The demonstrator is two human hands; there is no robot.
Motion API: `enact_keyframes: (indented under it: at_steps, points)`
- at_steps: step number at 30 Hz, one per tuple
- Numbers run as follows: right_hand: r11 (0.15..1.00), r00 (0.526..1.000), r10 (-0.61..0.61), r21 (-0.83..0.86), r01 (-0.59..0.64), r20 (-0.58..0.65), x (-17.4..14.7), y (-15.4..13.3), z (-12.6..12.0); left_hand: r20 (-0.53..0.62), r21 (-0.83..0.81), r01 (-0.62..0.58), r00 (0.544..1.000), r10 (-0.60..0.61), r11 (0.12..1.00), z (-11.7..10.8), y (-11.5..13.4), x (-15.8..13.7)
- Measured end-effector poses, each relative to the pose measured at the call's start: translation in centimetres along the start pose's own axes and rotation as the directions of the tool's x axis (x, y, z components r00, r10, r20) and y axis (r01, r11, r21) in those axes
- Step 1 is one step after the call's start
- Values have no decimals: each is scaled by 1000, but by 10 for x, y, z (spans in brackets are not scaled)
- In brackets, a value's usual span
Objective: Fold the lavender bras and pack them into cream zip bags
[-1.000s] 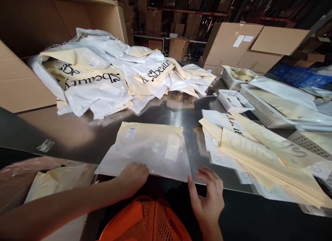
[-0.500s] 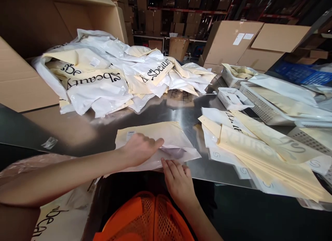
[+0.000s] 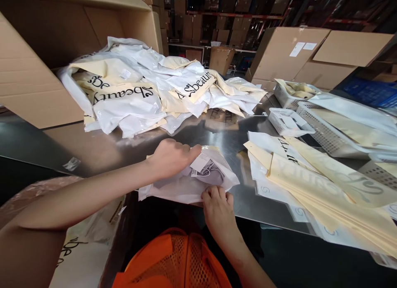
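A translucent plastic bag [image 3: 186,188] with a grey garment and a white hang tag [image 3: 200,163] inside lies at the near edge of the steel table [image 3: 102,147]. My left hand [image 3: 170,157] presses on top of the bag, fingers closed at the tag. At the bag's near edge my right hand [image 3: 218,211] pinches it with curled fingers. The bag is bunched and folded between both hands.
A heap of white and cream printed bags [image 3: 139,89] spills from a big cardboard box [image 3: 37,73] at the back left. A stack of flat cream bags [image 3: 325,184] lies to the right, with white mesh baskets [image 3: 288,120] behind it. An orange mesh basket [image 3: 173,259] sits below the table edge.
The bag lay flat a second ago. Both hands moved onto it and have drawn its far part toward me, so it is now folded and bunched.
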State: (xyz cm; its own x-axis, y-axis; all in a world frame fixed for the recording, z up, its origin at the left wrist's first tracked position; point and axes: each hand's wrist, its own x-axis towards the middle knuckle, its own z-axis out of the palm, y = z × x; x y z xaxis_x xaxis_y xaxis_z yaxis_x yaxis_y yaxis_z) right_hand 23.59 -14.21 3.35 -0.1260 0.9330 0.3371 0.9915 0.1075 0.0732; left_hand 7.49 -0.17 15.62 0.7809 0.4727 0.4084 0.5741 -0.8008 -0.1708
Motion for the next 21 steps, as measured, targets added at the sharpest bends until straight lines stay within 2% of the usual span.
enact_keyframes:
  at_steps: [4,7,9,10,12,14,15,16,17,19,20,21]
  points:
    - [999,998,-50,-3,49,-29,-8,6,11,24,15,-12,1000,11,1000,5,1,-3]
    - [1000,999,17,-22,-17,32,-8,9,20,85,-21,-16,996,18,1000,8,7,-4]
    - [998,998,65,-13,-65,26,-5,13,22,127,-63,-14,992,22,998,9,13,-4]
    - [999,999,48,26,-48,-1,-4,17,22,144,-76,-13,989,23,997,9,16,-3]
    - [987,990,-50,142,69,-132,-5,29,20,169,-80,-1,986,14,997,9,20,-1]
    - [959,939,-133,199,203,-318,-12,42,18,187,-64,36,982,-23,997,7,22,2]
    - [954,911,-139,193,228,-389,-18,47,17,197,-50,62,979,-51,997,6,21,4]
    - [960,901,-119,182,211,-417,-24,52,16,207,-32,91,975,-83,995,5,21,6]
    - [969,912,-72,188,160,-403,-30,54,14,220,-13,115,969,-109,993,3,21,8]
    - [953,948,84,304,15,-308,-39,51,11,247,16,132,960,-132,991,1,23,12]
    - [900,953,183,432,-63,-242,-41,45,8,260,21,126,957,-127,992,1,25,14]
    - [787,945,290,601,-144,-153,-40,37,6,272,18,113,956,-114,993,1,30,15]
